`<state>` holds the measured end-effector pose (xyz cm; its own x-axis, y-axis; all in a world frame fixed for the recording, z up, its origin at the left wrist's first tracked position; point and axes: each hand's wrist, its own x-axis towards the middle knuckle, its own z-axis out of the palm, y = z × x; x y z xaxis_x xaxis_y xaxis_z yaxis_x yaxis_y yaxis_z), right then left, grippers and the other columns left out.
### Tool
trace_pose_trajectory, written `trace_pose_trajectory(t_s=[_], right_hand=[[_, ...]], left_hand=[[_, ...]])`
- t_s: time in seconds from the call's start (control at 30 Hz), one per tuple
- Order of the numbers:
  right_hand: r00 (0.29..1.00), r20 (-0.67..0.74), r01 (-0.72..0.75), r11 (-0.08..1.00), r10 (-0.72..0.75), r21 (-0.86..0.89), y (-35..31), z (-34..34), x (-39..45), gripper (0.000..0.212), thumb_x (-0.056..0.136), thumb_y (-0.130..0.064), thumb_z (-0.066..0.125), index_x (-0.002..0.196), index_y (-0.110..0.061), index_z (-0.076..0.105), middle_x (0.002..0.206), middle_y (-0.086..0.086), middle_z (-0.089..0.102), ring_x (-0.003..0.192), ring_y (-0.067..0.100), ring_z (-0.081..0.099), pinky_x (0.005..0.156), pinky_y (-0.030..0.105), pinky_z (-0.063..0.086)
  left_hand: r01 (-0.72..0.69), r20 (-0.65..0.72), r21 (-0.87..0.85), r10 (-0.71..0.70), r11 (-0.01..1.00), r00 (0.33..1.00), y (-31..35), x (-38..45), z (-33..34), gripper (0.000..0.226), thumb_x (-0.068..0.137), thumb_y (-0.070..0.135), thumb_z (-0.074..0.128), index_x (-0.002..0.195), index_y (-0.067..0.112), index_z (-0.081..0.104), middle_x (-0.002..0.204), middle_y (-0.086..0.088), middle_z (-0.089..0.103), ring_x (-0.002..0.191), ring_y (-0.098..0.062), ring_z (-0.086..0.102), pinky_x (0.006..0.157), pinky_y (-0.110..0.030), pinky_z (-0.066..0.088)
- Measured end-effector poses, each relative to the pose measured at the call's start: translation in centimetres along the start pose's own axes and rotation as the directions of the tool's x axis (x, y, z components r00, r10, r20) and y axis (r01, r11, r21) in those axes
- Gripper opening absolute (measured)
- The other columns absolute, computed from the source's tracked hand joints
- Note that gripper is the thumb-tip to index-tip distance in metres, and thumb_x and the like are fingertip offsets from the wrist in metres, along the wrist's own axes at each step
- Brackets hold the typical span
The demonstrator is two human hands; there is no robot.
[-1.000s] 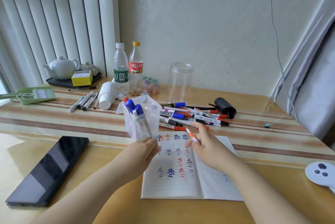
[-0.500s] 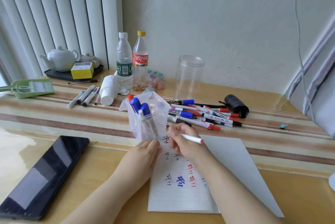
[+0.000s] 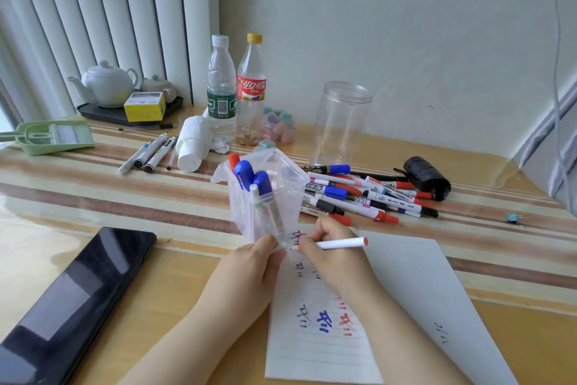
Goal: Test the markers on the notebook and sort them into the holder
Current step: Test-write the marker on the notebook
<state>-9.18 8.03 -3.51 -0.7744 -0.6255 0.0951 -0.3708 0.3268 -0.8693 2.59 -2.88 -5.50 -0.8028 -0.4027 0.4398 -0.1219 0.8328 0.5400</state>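
Note:
An open lined notebook point(image 3: 315, 350) with red and blue test marks lies in front of me. My right hand point(image 3: 331, 255) grips a white marker with an orange end point(image 3: 338, 243), its tip on the top of the left page. My left hand point(image 3: 249, 266) rests on the notebook's upper left corner, its fingertips against the base of the clear plastic holder point(image 3: 287, 194). The holder stands just behind the notebook with several blue- and red-capped markers inside. A pile of loose markers point(image 3: 368, 197) lies to the holder's right.
A dark tablet point(image 3: 71, 297) lies at the left. Behind stand two bottles point(image 3: 221, 94), a clear jar point(image 3: 343, 122), a tissue roll point(image 3: 193, 144), more pens point(image 3: 150, 153), a green dustpan point(image 3: 50, 138), a teapot tray point(image 3: 131, 113). A black roll point(image 3: 427, 177) sits at the right.
My right hand turned the marker over, from tip-up above the page to lying sideways with its tip on the notebook's top. The view moved closer and to the right.

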Motion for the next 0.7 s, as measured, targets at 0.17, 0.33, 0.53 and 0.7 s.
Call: trace_pose_trajectory(t_s=[0.17,0.33,0.53,0.7], right_hand=[[1.0,-0.004,0.005,1.0,-0.006,-0.021,0.12,-0.03,0.04,0.027,0.081,-0.013,0.062,0.062,-0.017,0.044,0.049,-0.006,0.042,0.043,0.006,0.034,0.042,0.021,0.029],[1.0,0.007,0.016,0.999,-0.016,0.034,0.22,-0.15,-0.14,0.03,0.082,-0.012,0.063,0.06,-0.018,0.043,0.043,-0.009,0.04,0.041,0.005,0.032,0.041,0.021,0.028],[0.999,0.052,-0.011,1.0,0.012,-0.021,0.05,-0.01,-0.23,0.03,0.078,-0.014,0.064,0.056,-0.02,0.044,0.046,-0.008,0.044,0.043,0.008,0.037,0.046,0.022,0.031],[1.0,-0.002,0.005,1.0,-0.005,-0.021,0.08,-0.15,-0.4,0.032,0.076,-0.009,0.064,0.057,-0.019,0.041,0.049,-0.005,0.042,0.043,0.007,0.035,0.043,0.021,0.029]], left_hand=[[0.042,0.011,-0.016,-0.042,0.999,0.999,0.28,0.07,-0.26,0.027,0.094,0.034,0.042,0.08,0.011,0.046,0.061,-0.001,0.052,0.062,-0.025,0.052,0.056,-0.034,0.036],[0.022,0.015,-0.013,-0.022,1.0,1.0,0.17,0.0,-0.34,0.031,0.085,0.04,0.036,0.076,0.012,0.046,0.057,-0.003,0.054,0.056,-0.026,0.052,0.052,-0.036,0.038],[0.022,-0.007,-0.02,-0.023,1.0,1.0,0.03,-0.01,-0.11,0.032,0.084,0.04,0.035,0.077,0.012,0.046,0.06,-0.006,0.058,0.058,-0.027,0.052,0.053,-0.037,0.038],[0.026,-0.004,-0.016,-0.026,1.0,1.0,-0.05,0.06,-0.08,0.033,0.087,0.041,0.035,0.079,0.012,0.047,0.063,-0.006,0.06,0.06,-0.027,0.054,0.054,-0.037,0.041]])
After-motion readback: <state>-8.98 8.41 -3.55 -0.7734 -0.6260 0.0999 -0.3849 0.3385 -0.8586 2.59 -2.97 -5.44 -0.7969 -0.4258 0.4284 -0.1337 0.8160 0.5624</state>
